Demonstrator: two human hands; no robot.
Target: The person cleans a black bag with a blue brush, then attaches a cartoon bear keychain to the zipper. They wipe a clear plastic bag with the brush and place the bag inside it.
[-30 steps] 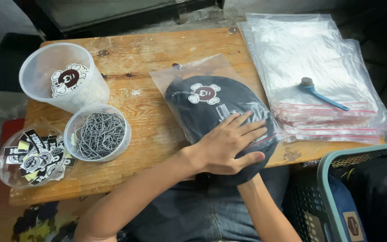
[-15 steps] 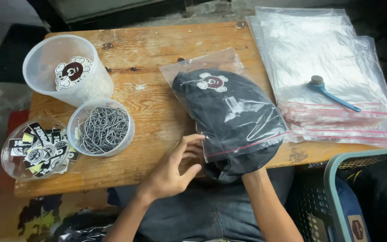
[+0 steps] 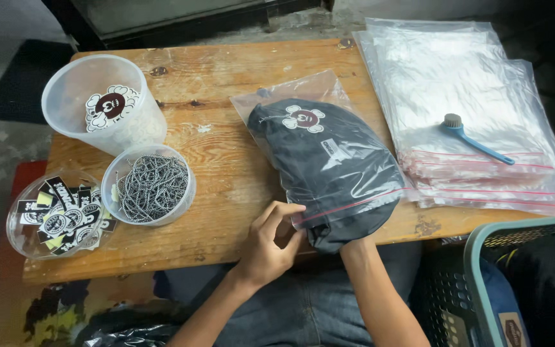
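A worn wooden table (image 3: 226,173) with dark knots carries everything. At its left stand three clear plastic tubs: a tall one with flower-shaped patches (image 3: 101,106), a lower one of metal ball chains (image 3: 149,186), and one of black-and-white labels (image 3: 56,215) overhanging the edge. In the middle lies a clear zip bag holding a dark garment (image 3: 325,160). At the right, a stack of empty zip bags (image 3: 464,83) bears a blue brush (image 3: 473,138).

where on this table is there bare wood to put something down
Bare wood lies on the table along the far edge, and in the middle strip between the chain tub and the bagged dark cap. The right side is covered by the stack of clear bags with a blue brush. The left side is crowded with tubs.
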